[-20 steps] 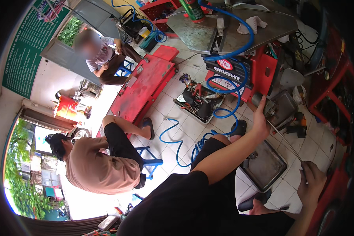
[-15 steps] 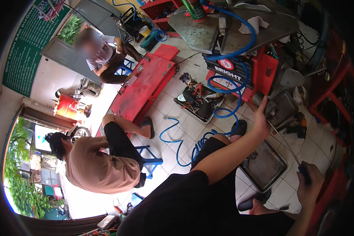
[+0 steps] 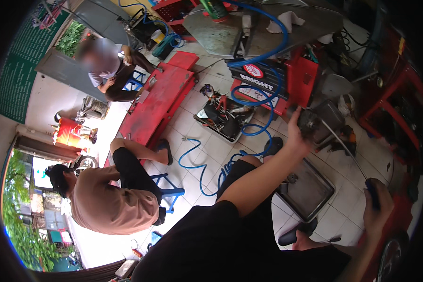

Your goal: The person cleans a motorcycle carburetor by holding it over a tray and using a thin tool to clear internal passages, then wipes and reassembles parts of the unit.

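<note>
My left hand (image 3: 298,137) holds a dark cylindrical metal part (image 3: 310,121), slightly blurred, with my arm stretched forward. My right hand (image 3: 382,211) is closed round the dark blue handle (image 3: 373,191) of a long screwdriver, whose thin steel shaft (image 3: 345,148) runs up to the part; where its tip meets the part is unclear. Below my hands a shallow metal tray (image 3: 315,197) lies on the floor with a small dark part (image 3: 291,177) in it. A second pan (image 3: 332,132) and a power drill (image 3: 344,148) sit just beyond.
A co-worker (image 3: 110,197) in brown sits on a blue stool to my left; another person (image 3: 109,68) sits behind a red platform (image 3: 160,103). A tool-filled bin (image 3: 221,115), coiled blue hose (image 3: 197,167), red machine with metal top (image 3: 263,42) and red rack (image 3: 385,117) surround me.
The view has shifted slightly. My right hand has altered its grip on the screwdriver and moved rightward; the shaft now points higher at the part in my left hand, which has tilted.
</note>
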{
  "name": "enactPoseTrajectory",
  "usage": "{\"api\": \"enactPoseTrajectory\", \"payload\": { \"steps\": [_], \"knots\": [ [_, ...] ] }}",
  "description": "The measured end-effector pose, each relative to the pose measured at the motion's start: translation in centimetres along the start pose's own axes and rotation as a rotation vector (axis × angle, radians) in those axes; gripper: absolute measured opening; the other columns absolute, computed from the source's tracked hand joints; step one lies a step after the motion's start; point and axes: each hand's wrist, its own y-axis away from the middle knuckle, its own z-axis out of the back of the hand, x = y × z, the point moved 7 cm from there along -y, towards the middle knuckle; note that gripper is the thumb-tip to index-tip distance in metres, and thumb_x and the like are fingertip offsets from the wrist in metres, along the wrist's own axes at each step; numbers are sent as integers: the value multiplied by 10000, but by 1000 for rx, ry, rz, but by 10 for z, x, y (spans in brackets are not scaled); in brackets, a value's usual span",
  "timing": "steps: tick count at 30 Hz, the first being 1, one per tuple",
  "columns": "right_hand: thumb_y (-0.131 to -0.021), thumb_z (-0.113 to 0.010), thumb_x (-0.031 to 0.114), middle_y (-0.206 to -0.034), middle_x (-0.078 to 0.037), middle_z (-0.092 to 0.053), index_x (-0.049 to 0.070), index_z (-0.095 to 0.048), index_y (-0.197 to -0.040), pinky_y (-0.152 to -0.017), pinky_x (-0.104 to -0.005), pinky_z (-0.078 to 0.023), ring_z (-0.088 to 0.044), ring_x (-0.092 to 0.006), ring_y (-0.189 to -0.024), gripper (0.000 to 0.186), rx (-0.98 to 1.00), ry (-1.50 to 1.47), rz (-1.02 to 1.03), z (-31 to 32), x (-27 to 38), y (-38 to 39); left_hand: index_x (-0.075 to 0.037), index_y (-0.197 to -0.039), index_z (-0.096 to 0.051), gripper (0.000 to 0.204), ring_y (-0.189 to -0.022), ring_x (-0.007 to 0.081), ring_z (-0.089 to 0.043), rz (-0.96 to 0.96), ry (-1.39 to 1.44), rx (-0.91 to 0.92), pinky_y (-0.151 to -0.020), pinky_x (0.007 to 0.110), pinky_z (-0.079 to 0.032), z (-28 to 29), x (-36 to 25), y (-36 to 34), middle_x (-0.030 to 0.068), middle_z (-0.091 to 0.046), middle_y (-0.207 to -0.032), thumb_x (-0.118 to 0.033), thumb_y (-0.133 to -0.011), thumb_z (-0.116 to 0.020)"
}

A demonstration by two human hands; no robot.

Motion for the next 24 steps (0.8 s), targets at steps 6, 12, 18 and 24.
{"api": "enactPoseTrajectory", "payload": {
  "steps": [6, 12, 18, 24],
  "knots": [
    [-745, -742, -16, -946, -160, -706, -18, -672, -970, -740, -338, -557, -710, -305, -851, 236, -23, 30, 63, -19, 10, -18, -129, -1091, -595, 240, -902, 214, -672, -75, -80, 100, -841, 416, -545, 5, -17, -3, 62, -690, -989, -323, -949, -583],
    [-731, -764, 3, -907, -130, -711, 10, -696, -960, -655, -308, -562, -714, -258, -770, 239, -108, 40, 60, 4, -7, -5, -95, -1118, -603, 296, -1008, 306, -639, -112, -170, 166, -957, 513, -498, -17, -4, 0, 128, -671, -1081, -324, -962, -501],
    [-723, -766, 3, -902, -127, -713, 11, -698, -952, -640, -314, -562, -712, -252, -755, 240, -87, 52, 121, 0, 6, -3, -73, -1132, -599, 314, -1002, 316, -637, -83, -194, 157, -960, 477, -506, -13, -6, 3, 148, -665, -1081, -312, -965, -483],
    [-710, -767, 2, -905, -128, -713, 1, -696, -952, -637, -307, -560, -711, -252, -766, 253, -92, 61, 159, -7, 13, -5, -98, -1132, -574, 286, -934, 290, -661, -78, -172, 203, -881, 434, -532, -12, -11, 2, 104, -679, -1047, -320, -969, -498]
  ]
}}
